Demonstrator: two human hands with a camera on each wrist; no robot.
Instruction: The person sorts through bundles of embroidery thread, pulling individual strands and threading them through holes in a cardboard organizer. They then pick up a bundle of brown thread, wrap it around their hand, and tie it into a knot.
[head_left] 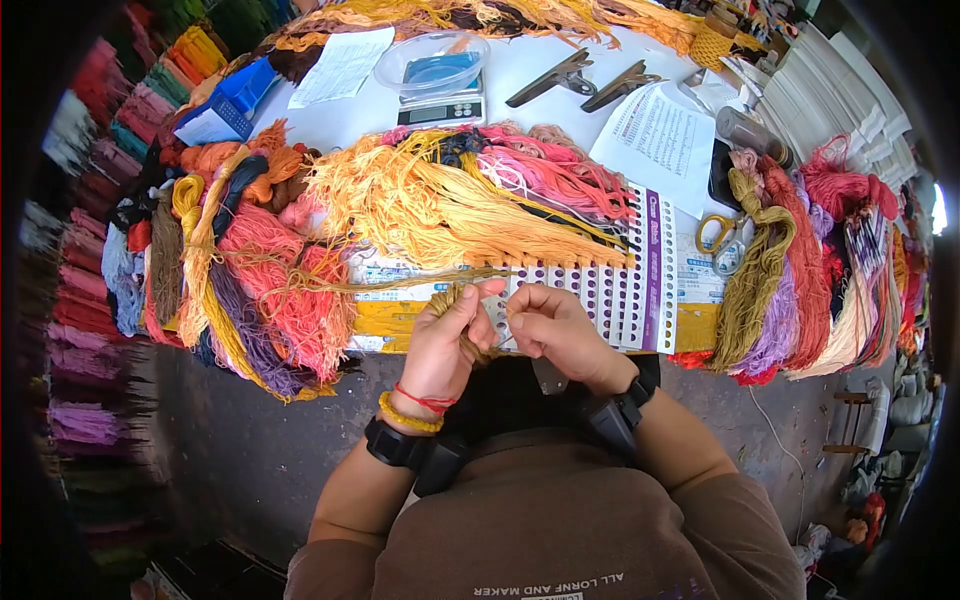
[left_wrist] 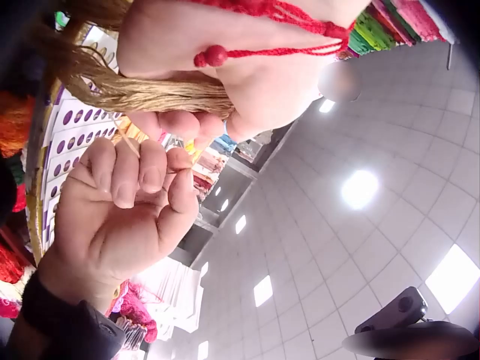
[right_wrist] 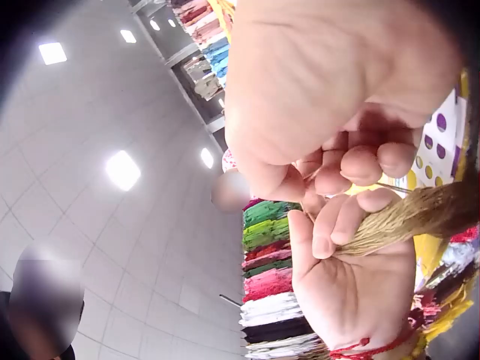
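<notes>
My left hand [head_left: 445,340], with a red cord and a yellow band at its wrist, grips a skein of olive-brown embroidery thread [right_wrist: 397,221]. In the left wrist view, the skein's strands [left_wrist: 165,94] run into the curled fingers. Close beside it, my right hand [head_left: 565,330] has its thumb against its forefinger and pinches a thin strand of thread [left_wrist: 129,137] drawn from the skein. Both hands hover at the table's front edge, near a white thread card [head_left: 615,310] with rows of punched holes and a purple strip. Peach-orange threads [head_left: 430,205] hang from the card's holes.
Piles of coloured skeins [head_left: 290,290] lie left, and more skeins [head_left: 765,270] drape over the right edge. Behind are a scale [head_left: 440,108] with a plastic bowl, two large metal clips [head_left: 555,80], and a printed sheet [head_left: 660,140]. Scissors [head_left: 722,240] lie right of the card.
</notes>
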